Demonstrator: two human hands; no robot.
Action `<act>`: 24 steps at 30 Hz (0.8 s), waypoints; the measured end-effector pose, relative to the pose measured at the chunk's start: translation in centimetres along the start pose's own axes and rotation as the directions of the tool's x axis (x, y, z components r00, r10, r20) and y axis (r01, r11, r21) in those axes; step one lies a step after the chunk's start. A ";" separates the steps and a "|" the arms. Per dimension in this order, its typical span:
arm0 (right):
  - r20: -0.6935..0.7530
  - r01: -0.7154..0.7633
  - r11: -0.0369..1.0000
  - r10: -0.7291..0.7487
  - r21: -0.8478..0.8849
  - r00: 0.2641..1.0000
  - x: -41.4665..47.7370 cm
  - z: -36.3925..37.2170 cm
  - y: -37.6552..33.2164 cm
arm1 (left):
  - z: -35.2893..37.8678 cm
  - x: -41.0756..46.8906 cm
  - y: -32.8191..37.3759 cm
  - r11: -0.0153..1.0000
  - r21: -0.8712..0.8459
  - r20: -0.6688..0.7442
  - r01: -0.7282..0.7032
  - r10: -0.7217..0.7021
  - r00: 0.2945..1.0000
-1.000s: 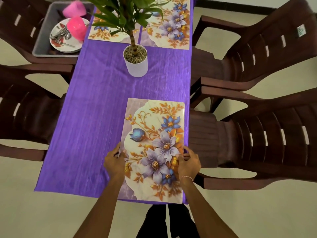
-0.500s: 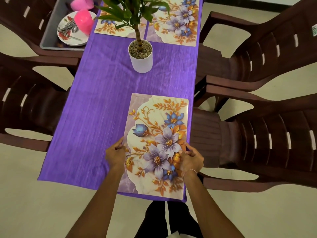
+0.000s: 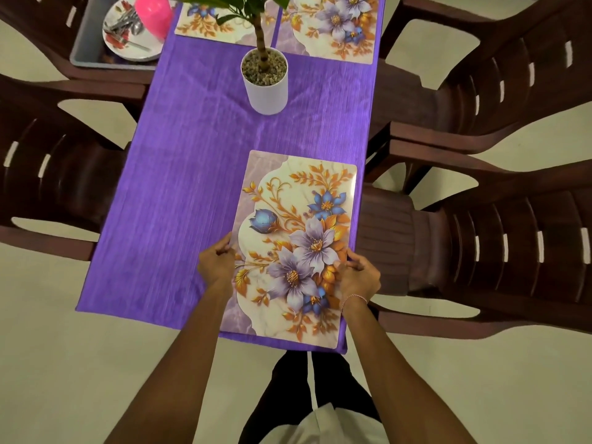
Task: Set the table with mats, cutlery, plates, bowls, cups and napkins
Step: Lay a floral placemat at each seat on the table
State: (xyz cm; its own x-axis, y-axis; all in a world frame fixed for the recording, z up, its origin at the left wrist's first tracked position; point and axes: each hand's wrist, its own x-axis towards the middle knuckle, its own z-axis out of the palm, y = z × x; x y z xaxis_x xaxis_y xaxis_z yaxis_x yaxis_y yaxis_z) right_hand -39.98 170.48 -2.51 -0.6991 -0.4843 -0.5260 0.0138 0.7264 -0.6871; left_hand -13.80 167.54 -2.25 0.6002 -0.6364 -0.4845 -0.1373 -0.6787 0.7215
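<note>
- We see the floral mat [image 3: 298, 245] lying flat at the lower centre of the frame, on the purple-covered surface [image 3: 179, 200], along its right edge.
- The left hand [image 3: 216, 267] has its fingers clamped on the mat's left edge; the right hand [image 3: 358, 278] pinches the right edge.
- At the top, two more mats [image 3: 333, 27] lie behind a potted plant [image 3: 264, 78].
- Upper left, a grey tray [image 3: 93, 43] on a chair holds a plate [image 3: 134, 43], cutlery and a pink cup [image 3: 153, 12].
</note>
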 end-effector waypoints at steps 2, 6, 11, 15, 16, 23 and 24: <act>-0.001 0.019 1.000 -0.019 -0.013 1.000 -0.1 0.0 0.0 | 0.0 -0.3 0.2 0.999 0.024 -0.018 -0.024 0.024 1.000; -0.001 0.061 0.997 -0.061 -0.053 0.998 -0.3 0.0 0.0 | 0.2 -0.4 0.2 0.999 0.042 -0.064 -0.030 0.032 0.997; -0.010 0.067 0.994 -0.068 -0.087 0.998 -0.4 0.1 -0.2 | 0.3 0.0 0.3 1.000 0.027 -0.102 0.008 -0.005 0.995; -0.007 0.075 0.994 -0.075 -0.077 0.997 -0.1 0.2 -0.7 | 0.4 0.2 0.7 0.999 -0.013 -0.093 0.029 -0.030 0.995; 0.000 0.078 0.994 -0.078 -0.077 0.997 0.0 0.2 -0.8 | 0.4 0.3 0.8 0.999 -0.019 -0.090 0.037 -0.039 0.995; 0.018 0.088 0.995 -0.087 -0.051 0.996 0.2 -0.2 -0.5 | 0.3 0.1 0.7 1.000 0.001 -0.064 0.019 -0.019 0.998; 0.016 0.092 0.995 -0.091 -0.049 0.996 0.2 -0.3 -0.4 | 0.3 0.1 0.6 1.000 0.010 -0.066 0.016 -0.015 0.998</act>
State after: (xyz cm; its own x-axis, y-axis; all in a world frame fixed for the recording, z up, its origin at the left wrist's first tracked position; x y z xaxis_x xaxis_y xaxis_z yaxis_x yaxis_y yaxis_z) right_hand -40.30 170.21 -2.17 -0.6861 -0.5561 -0.4690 -0.0856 0.7019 -0.7071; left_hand -14.07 166.96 -1.95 0.6527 -0.6004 -0.4621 -0.1351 -0.6924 0.7088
